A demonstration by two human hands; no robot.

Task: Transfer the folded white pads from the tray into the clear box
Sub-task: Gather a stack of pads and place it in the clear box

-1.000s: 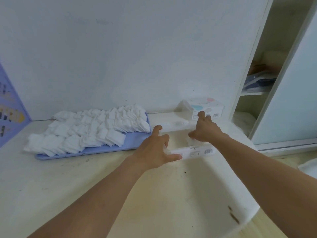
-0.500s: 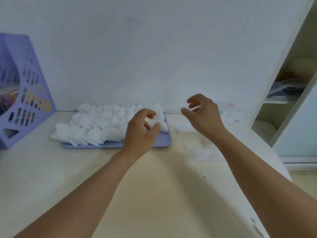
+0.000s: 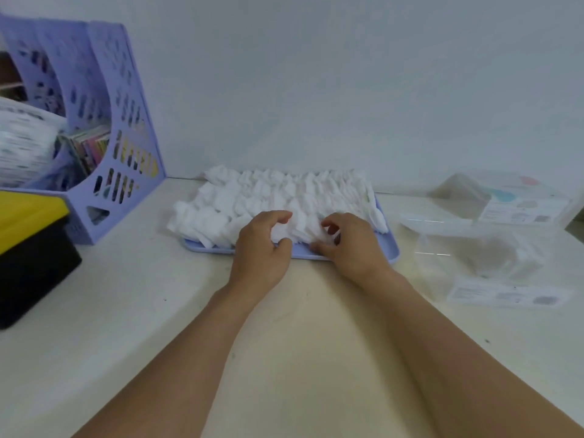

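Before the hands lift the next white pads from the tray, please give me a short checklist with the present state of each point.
1. Folded white pads remain on the flat lilac plastic tray: ok.
2. Left hand on the front row of pads, fingers curled: ok.
3. Right hand on the same row: ok.
4. Pads firmly pinched: cannot tell.
5. Clear plastic box open on top: ok.
6. Table between tray and box free of things: ok.
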